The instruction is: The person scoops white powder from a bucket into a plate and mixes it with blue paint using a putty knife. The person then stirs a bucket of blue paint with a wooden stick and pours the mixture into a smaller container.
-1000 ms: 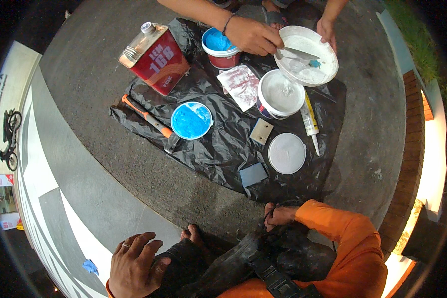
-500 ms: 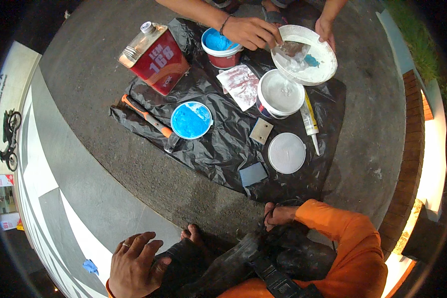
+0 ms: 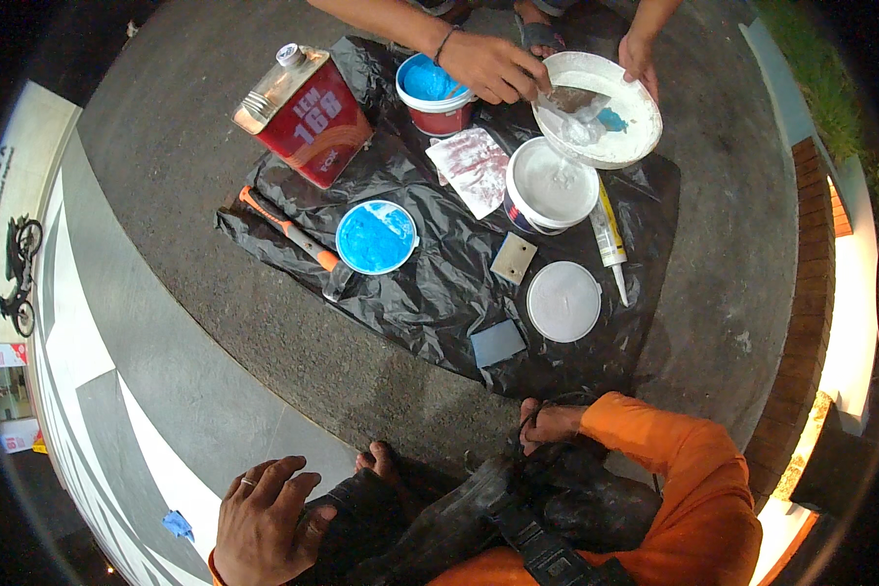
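Head view: the white bowl [image 3: 631, 90] holds blue paste [image 3: 611, 120].

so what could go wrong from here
The bowl in the co-worker's hand looks tilted beside the white tub, so its blue dab might slip out. The hammer lies close to the blue-smeared lid and could get smeared if nudged. Tugging the wrinkled black sheet might tip the red can.
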A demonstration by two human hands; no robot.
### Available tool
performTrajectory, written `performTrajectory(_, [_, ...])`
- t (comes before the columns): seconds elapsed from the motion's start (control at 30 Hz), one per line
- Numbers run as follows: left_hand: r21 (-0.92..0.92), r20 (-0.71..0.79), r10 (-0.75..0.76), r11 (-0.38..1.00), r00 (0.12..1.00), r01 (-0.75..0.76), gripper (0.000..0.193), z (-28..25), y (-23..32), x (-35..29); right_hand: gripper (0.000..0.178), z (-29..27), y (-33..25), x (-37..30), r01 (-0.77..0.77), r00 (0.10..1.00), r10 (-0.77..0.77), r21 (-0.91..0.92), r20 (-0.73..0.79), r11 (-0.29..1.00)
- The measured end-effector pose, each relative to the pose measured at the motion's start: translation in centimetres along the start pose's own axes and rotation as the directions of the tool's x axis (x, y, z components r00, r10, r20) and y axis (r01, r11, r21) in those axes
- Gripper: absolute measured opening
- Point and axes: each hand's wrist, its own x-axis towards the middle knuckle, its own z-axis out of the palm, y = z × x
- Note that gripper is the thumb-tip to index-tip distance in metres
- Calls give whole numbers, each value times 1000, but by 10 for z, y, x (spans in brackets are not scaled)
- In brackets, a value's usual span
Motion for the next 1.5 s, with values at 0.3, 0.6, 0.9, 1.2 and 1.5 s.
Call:
performTrajectory(0.3, [-9, -10, 2, 1000, 1000, -2, 34, -1, 2, 1, 67, 12, 22, 16, -29, 999, 28, -29, -46, 999])
performTrajectory(0.6, [7, 2, -7, 1000, 1000, 7, 34, -1, 2, 1, 64, 10, 22, 17, -15, 1000, 15, -36, 3, 999])
performTrajectory(0.9, [4, -1, -7, 1000, 1000, 7, 34, 0, 1, 1, 65, 9, 20, 17, -35, 999, 36, -56, 17, 998])
performTrajectory(1.2, [8, 4, 1, 1000, 1000, -1, 35, -1, 0, 1, 62, 8, 15, 12, -11, 1000, 10, -70, -14, 998])
performTrajectory(1.5, [-3, 1, 0, 1000, 1000, 0, 34, -2, 2, 0, 38, 2, -1, 1, -37, 999, 37, -16, -1, 999])
